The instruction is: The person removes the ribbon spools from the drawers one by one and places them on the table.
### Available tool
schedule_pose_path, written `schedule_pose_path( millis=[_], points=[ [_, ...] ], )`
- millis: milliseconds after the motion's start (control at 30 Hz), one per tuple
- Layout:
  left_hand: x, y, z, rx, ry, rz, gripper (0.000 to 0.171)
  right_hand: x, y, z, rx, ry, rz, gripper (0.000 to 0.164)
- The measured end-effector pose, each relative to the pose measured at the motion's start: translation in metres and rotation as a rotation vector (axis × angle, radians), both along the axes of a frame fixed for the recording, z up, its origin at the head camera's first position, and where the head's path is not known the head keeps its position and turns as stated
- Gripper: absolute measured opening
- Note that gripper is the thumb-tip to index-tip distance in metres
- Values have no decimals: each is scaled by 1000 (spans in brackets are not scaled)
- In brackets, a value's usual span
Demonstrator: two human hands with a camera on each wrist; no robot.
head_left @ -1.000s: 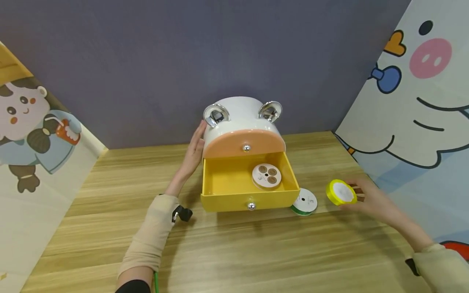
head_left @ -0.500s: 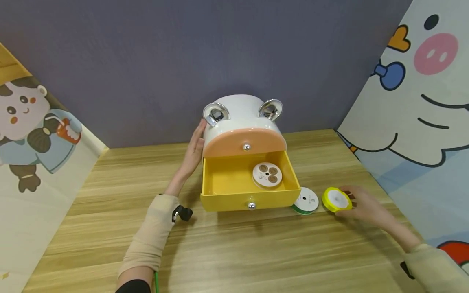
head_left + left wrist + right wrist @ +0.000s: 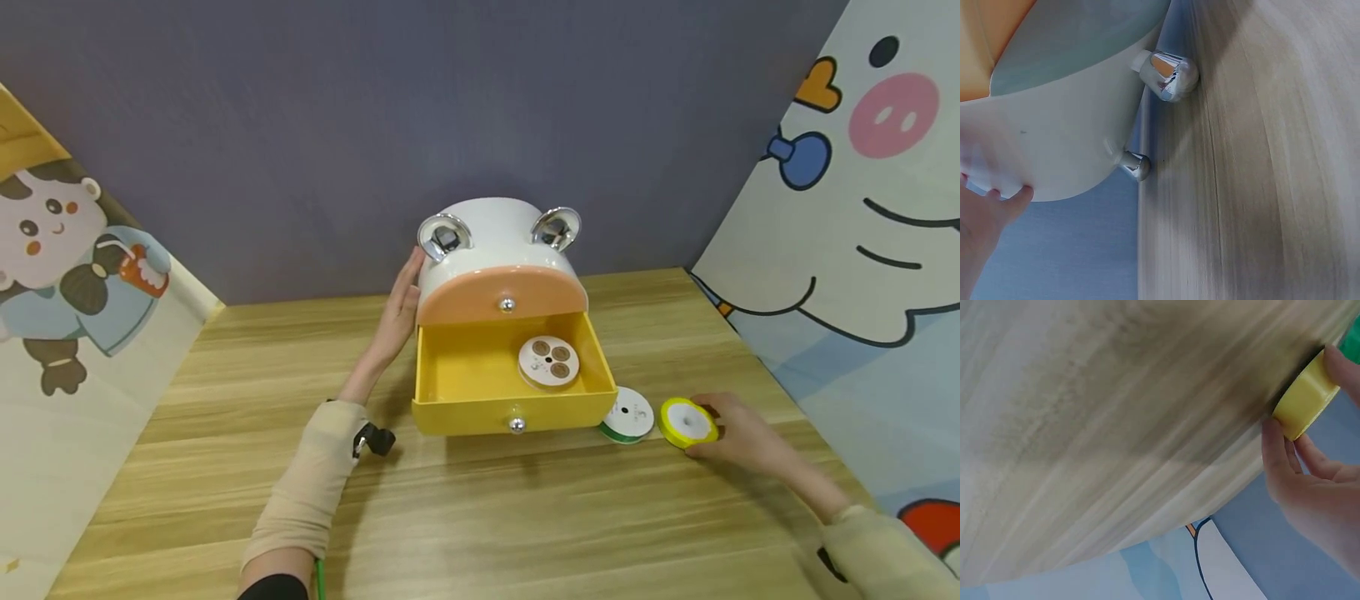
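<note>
My right hand [image 3: 738, 433] pinches a yellow ribbon spool [image 3: 687, 422] low at the tabletop, thumb on one side and fingers on the other. In the right wrist view the yellow spool [image 3: 1307, 397] stands close against the wood. Just left of it lies a white-faced green ribbon spool [image 3: 628, 414], partly behind the drawer's corner. My left hand [image 3: 397, 315] rests straight-fingered against the side of a white, animal-shaped drawer box [image 3: 491, 229]. Its yellow lower drawer [image 3: 450, 417] is pulled out and holds a white spool with brown circles [image 3: 548, 362].
The box has a peach upper drawer [image 3: 480, 296], pushed in, and silver ears on top. Silver feet [image 3: 1171, 76] carry it above the wooden table [image 3: 525, 525]. A grey wall [image 3: 330, 150] stands behind, with cartoon-printed panels [image 3: 840, 242] on both sides.
My right hand has moved left and down with the yellow spool, bringing it beside the green one on the tabletop. The left hand stays on the box.
</note>
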State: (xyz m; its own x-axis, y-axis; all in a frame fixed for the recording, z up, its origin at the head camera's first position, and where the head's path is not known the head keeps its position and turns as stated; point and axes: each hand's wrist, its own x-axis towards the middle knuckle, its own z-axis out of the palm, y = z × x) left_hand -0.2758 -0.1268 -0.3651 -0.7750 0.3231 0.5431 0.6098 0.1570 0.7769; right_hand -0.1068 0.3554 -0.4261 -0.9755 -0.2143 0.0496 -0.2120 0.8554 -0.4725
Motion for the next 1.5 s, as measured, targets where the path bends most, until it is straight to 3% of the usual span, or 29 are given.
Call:
schedule_pose_path(
  millis=[333, 533, 667, 900, 1033, 1133, 1267, 1333, 1500],
  points=[
    [0, 1, 0, 3, 11, 10, 88, 3, 1, -5, 34, 52, -12, 78],
    [1, 1, -1, -6, 0, 9, 81, 5, 3, 3, -21, -46, -9, 86],
    [1, 2, -1, 1, 7, 4, 81, 5, 5, 22, -13, -94, -22, 90],
    [1, 2, -1, 11, 18, 3, 88, -10, -11, 84, -1, 246, 19, 67],
    [0, 0, -2, -3, 29, 7, 86, -17, -45, 125, -18, 278, 63, 61],
    [0, -1, -3, -5, 33, 9, 81, -23, -75, 147, 8, 299, 130, 58],
    [0, -1, -3, 4, 29, 4, 71, -32, -111, 160, 48, 333, 271, 58],
    [-1, -1, -4, 12, 28, 4, 70, -36, -124, 162, 58, 308, 337, 59],
    [-3, 1, -4, 17, 30, 7, 60, -44, -151, 161, 83, 147, 389, 60]
  ],
)
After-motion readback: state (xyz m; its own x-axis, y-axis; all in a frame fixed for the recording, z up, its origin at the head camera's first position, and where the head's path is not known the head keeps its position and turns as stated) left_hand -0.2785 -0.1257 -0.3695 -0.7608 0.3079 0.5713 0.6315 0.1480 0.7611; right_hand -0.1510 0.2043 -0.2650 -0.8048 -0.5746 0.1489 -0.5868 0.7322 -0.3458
